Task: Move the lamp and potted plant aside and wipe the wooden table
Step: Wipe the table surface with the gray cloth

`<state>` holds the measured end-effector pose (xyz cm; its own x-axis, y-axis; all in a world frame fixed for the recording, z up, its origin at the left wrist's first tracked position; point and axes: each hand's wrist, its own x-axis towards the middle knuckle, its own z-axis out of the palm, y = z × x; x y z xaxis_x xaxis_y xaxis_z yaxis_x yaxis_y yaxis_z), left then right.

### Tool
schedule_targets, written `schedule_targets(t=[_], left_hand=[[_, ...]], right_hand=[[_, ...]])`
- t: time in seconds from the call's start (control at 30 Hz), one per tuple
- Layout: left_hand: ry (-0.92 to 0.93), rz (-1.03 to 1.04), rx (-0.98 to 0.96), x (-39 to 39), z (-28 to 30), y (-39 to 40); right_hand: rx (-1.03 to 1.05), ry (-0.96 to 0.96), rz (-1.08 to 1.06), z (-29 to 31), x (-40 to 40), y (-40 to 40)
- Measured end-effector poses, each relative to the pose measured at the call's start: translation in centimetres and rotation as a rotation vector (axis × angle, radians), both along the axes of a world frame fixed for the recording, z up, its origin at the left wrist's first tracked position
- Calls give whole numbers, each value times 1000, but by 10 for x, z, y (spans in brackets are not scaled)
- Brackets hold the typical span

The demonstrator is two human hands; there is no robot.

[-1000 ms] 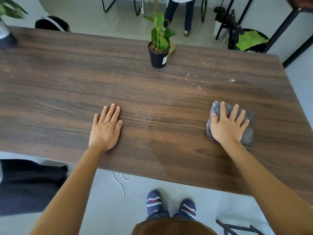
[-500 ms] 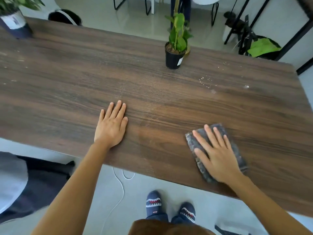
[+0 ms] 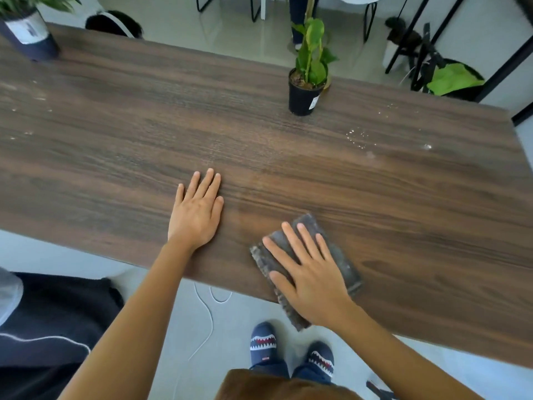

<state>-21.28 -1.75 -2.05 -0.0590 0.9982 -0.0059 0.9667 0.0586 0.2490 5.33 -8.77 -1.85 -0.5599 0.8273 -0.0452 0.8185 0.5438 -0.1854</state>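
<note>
Wooden table [image 3: 288,157]: dark-grained top, filling most of what I am seeing from the head camera.

Left hand [image 3: 197,210]: I am seeing it lying flat, palm down on the wood near the front edge, fingers straight and close together, gripping nothing.

Right hand [image 3: 310,274]: it is pressing flat with fingers spread on a grey cloth [image 3: 340,255]; nothing is curled around it. The cloth is lying at the front edge, one corner hanging just past it.

Potted plant [image 3: 307,82]: black pot, green leaves, standing upright near the far edge, well apart from both hands.

Second pot [image 3: 28,36]: sitting at the far left corner, partly cut off.

White specks [image 3: 360,138]: they are showing on the wood to the right of the plant.

Lamp: a gold rim is peeking out behind the black pot; I cannot tell what it is.
</note>
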Motion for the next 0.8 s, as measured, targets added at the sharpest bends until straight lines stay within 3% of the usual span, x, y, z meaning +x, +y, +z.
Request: schedule_targets(t=[0.13,0.27,0.33,0.43,0.57,0.67,0.8], left_hand=[[10,0,6,0,-2,1],[-7,-7,23,-1,-2,0],[-54,-7,44,-1,-2,0],[-178,-1,114,-6,-3,-1],[-241,7,178,-8,-5,-3],[-250,2,199,-7,-5,-3],[-239,-4,209,-5,-5,-3]], right_hand=[[-14,-79,-388,5,88,48],[-97,-63,-757,8,40,147],[-107,-43,-690,7,-16,163],[-57,4,-330,-1,-90,103],[-3,51,1,2,-61,-3],[18,-2,-68,-1,39,-23],[-33,-103,-513,2,143,32]])
